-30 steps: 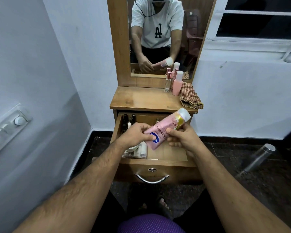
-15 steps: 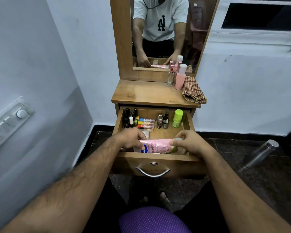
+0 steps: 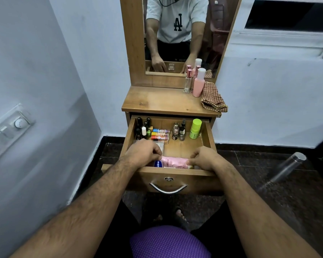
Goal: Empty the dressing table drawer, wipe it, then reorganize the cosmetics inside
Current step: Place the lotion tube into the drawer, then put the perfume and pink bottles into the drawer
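**Operator:** Lowered since the earlier frames: the pink tube [image 3: 172, 162]. A second ago it is held up above the drawer [image 3: 206, 135]; half a second ago it is near the front wall; now, in the head view, it lies flat along the front of the drawer, just behind the front panel.

**Inspector:** State each grip.

**Operator:** Left hand [image 3: 143, 152]: fingers curled down onto the tube's blue-label end, a narrow grip holding it. Right hand [image 3: 205, 158]: fingertips pinch the cap end, likewise narrow and holding the tube. Neither has let go.

**Inspector:** Remaining contents of the drawer?

**Operator:** Back left, the dark small bottles [image 3: 143, 125] stand upright; beside them, the coloured sticks [image 3: 159, 134] lie stacked. Centre back, two small vials [image 3: 178, 131]; right of those, the green container [image 3: 195, 128], upright.

**Inspector:** And on the table [image 3: 157, 101]?

**Operator:** Clear perfume bottle [image 3: 187, 81], pink bottle [image 3: 199, 82] and checked cloth [image 3: 213, 98], grouped at the right rear. The mirror [image 3: 175, 34] shows only a reflection of the same.

**Inspector:** Task status?

**Operator:** Judgement: reorganizing is under way. With the cloth set aside, wiping appears complete. Two bottles on the table likely remain to be returned.
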A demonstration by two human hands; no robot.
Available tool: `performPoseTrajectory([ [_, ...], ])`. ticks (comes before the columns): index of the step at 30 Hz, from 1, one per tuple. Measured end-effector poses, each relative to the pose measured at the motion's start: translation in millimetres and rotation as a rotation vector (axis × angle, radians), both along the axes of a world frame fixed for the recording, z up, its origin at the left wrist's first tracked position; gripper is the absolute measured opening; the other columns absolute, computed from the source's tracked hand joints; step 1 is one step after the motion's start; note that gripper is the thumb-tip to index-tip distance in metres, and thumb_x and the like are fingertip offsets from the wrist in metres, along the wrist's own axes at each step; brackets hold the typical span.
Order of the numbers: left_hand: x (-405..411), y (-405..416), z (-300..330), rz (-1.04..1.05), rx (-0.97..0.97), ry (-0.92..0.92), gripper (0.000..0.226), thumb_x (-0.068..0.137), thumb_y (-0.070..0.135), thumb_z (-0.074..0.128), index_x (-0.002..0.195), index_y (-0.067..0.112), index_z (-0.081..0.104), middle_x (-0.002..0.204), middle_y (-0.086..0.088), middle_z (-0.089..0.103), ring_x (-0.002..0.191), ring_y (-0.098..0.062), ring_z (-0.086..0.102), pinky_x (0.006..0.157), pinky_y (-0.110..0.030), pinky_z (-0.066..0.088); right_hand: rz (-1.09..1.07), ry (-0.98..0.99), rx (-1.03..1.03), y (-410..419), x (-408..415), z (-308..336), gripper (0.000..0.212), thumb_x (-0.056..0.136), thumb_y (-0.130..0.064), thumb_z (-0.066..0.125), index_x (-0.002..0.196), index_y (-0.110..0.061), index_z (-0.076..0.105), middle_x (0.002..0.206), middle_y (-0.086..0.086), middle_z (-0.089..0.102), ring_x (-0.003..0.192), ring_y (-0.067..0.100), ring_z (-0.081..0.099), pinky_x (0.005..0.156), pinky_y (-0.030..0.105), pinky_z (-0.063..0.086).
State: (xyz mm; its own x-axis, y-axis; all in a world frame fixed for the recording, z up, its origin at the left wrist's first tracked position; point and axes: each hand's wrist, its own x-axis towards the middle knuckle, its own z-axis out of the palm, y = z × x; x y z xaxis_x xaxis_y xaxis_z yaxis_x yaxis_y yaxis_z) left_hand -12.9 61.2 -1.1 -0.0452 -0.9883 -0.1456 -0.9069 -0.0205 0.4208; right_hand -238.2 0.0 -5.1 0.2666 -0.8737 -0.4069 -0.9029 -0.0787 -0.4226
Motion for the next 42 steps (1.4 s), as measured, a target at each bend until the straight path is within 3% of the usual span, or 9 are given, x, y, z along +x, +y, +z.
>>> performPoseTrajectory([
  [3,-2.6,2.6,3.6,0.008,-0.065,-0.073,0.013,0.09,0.029,0.068,0.098,0.028,0.078,0.101,0.015,0.074,0.087,0.001,0.058,0.082,-0.024,0.047,-0.001,-0.018,-0.008,1.5,-1.4,-0.2,0.02,0.093,-0.031,0.065,0.106,-0.017,0.072,0.102,0.0,0.068,0.091,0.014,0.06,0.077,0.03,0.046],
  [7,-4.5,2.9,5.9,-0.024,-0.006,-0.112,0.021,0.092,0.027,0.067,0.111,0.027,0.075,0.113,0.011,0.072,0.104,-0.006,0.061,0.093,-0.03,0.05,-0.007,-0.008,-0.062,3.0,0.6,-0.9,0.022,0.095,-0.025,0.062,0.114,-0.017,0.07,0.113,0.002,0.067,0.099,0.017,0.059,0.082,0.029,0.045],
  [12,-8.7,2.1,8.3,-0.082,0.04,-0.132,0.026,0.094,0.022,0.064,0.119,0.024,0.072,0.121,0.007,0.07,0.113,-0.01,0.059,0.096,-0.031,0.047,0.011,0.047,-0.121,2.7,1.0,-2.0,0.003,0.092,-0.023,0.063,0.094,-0.021,0.063,0.105,0.002,0.066,0.091,0.017,0.055,0.077,0.027,0.042],
  [17,-9.1,2.4,8.0,-0.07,0.045,-0.123,0.027,0.094,0.024,0.064,0.121,0.024,0.07,0.122,0.006,0.068,0.113,-0.01,0.058,0.094,-0.029,0.046,-0.002,0.027,-0.135,5.9,0.4,-1.3,0.017,0.094,-0.022,0.063,0.106,-0.016,0.072,0.105,0.003,0.067,0.091,0.016,0.056,0.083,0.029,0.046],
  [28,-8.0,5.7,6.6,0.013,-0.034,-0.103,0.028,0.094,0.03,0.063,0.122,0.027,0.069,0.127,0.005,0.066,0.116,-0.013,0.058,0.094,-0.032,0.047,-0.099,-0.089,-0.291,12.2,-2.4,1.0,0.019,0.098,-0.023,0.056,0.107,-0.015,0.071,0.103,0.003,0.07,0.09,0.015,0.059,0.084,0.03,0.049],
  [31,-8.0,3.8,7.5,0.056,-0.081,-0.037,0.024,0.095,0.031,0.063,0.117,0.027,0.071,0.121,0.007,0.068,0.109,-0.01,0.06,0.091,-0.03,0.048,-0.146,-0.154,-0.348,11.3,-4.8,1.2,0.015,0.096,-0.022,0.06,0.101,-0.017,0.072,0.097,0.0,0.07,0.087,0.015,0.062,0.082,0.031,0.053],
  [36,-22.4,-15.8,13.7,0.13,-0.21,0.184,0.019,0.094,0.028,0.065,0.111,0.025,0.073,0.111,0.009,0.071,0.1,-0.007,0.063,0.092,-0.035,0.054,-0.272,-0.444,-0.347,-2.7,-8.8,9.7,0.006,0.094,-0.019,0.064,0.094,-0.016,0.069,0.077,-0.002,0.065,0.063,0.012,0.063,0.05,0.019,0.048],
  [40,-36.2,-52.6,34.7,0.21,-0.323,0.379,0.018,0.092,0.023,0.069,0.109,0.021,0.073,0.093,0.011,0.072,0.08,-0.013,0.071,0.072,-0.029,0.061,-0.311,-0.529,-0.453,-36.3,-5.1,30.3,0.002,0.087,-0.021,0.07,0.086,-0.02,0.07,0.079,-0.001,0.069,0.08,0.019,0.067,0.073,0.035,0.057],
  [42,-39.6,-78.6,46.7,0.242,-0.384,0.443,0.02,0.09,0.021,0.071,0.11,0.019,0.073,0.094,0.01,0.071,0.083,-0.014,0.071,0.074,-0.027,0.06,-0.309,-0.547,-0.532,-58.3,-0.8,45.5,0.005,0.085,-0.02,0.072,0.087,-0.016,0.072,0.08,-0.003,0.068,0.08,0.016,0.065,0.075,0.033,0.055],
])
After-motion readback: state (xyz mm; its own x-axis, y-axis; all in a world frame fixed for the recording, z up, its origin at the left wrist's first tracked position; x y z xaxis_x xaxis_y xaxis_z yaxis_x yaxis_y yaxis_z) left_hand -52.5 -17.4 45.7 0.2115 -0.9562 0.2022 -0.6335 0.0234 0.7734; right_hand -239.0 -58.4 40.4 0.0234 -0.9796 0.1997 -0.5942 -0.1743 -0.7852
